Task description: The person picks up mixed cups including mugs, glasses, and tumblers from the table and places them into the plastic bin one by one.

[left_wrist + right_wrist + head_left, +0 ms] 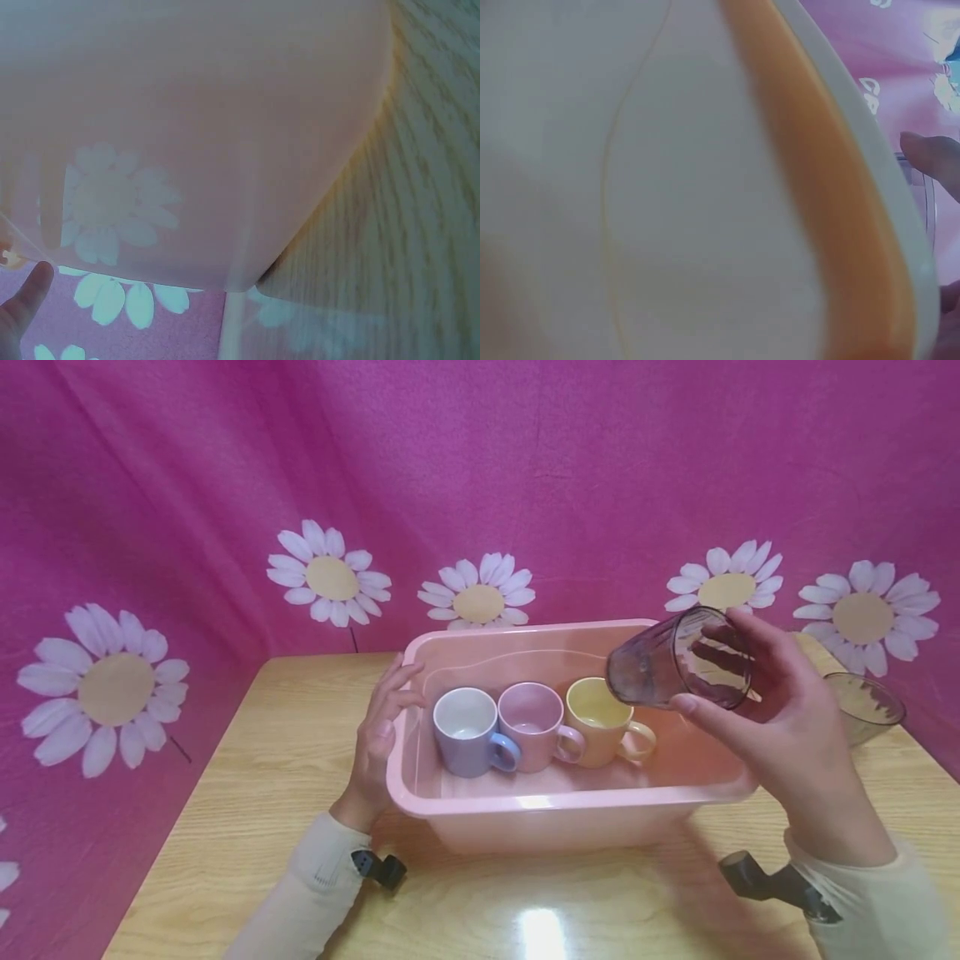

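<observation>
A pink plastic basin (555,800) holds three mugs in a row: blue with a white inside (465,752), pink (531,747) and yellow (596,739). Over its right part, my right hand (806,743) grips a smoky clear glass tumbler (645,664) near the mouth. The tumbler lies tilted, base to the left, and overlaps the yellow mug's rim in the head view. My left hand (371,752) rests at the basin's left rim, fingers laid over the edge. In the right wrist view the tumbler (931,202) shows only partly, beyond the rim.
A second smoky glass (862,706) stands on the wooden table (300,727) right of the basin, partly behind my right hand. A magenta curtain (600,468) with daisies hangs behind the table. The basin's outer wall (187,90) fills much of the left wrist view.
</observation>
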### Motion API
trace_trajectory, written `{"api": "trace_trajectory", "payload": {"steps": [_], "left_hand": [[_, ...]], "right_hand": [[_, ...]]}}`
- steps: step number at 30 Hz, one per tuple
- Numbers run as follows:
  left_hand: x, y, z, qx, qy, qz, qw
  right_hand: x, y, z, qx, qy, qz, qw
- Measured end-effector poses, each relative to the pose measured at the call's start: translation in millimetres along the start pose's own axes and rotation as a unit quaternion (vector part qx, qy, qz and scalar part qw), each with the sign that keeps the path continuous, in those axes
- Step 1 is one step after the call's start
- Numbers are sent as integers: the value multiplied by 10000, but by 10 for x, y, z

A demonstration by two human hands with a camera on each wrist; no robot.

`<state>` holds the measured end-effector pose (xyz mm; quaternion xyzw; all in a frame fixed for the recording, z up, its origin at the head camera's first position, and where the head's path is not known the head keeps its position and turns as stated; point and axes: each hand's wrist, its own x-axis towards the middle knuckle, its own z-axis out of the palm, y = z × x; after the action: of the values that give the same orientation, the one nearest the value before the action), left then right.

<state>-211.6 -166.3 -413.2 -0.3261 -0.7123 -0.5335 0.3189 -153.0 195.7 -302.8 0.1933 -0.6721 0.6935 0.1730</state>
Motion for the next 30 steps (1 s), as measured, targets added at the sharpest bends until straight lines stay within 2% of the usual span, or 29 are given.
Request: {"api": "trace_trajectory", "payload": {"steps": [9, 13, 18, 22, 26, 30], "left_hand": [[-7, 7, -26, 76, -9, -35, 10000], [8, -3, -32, 89, 15, 6, 10000], [7, -18, -21, 46, 30, 39, 10000], [2, -22, -2, -10, 17, 64, 10000], [7, -3, 4, -27, -4, -54, 10000], [8, 13, -1, 45, -18, -165, 9999]], "right_hand": [[-9, 13, 84, -174, -168, 114, 9996], [5, 35, 116, -310, -362, 106, 9988], [5, 75, 151, -870, -564, 197, 9944], [-2, 71, 151, -1574, -639, 262, 9851], [12, 20, 167, -2191, -806, 286, 9719], [50, -53, 240, -2395, -1104, 297, 9641]]}}
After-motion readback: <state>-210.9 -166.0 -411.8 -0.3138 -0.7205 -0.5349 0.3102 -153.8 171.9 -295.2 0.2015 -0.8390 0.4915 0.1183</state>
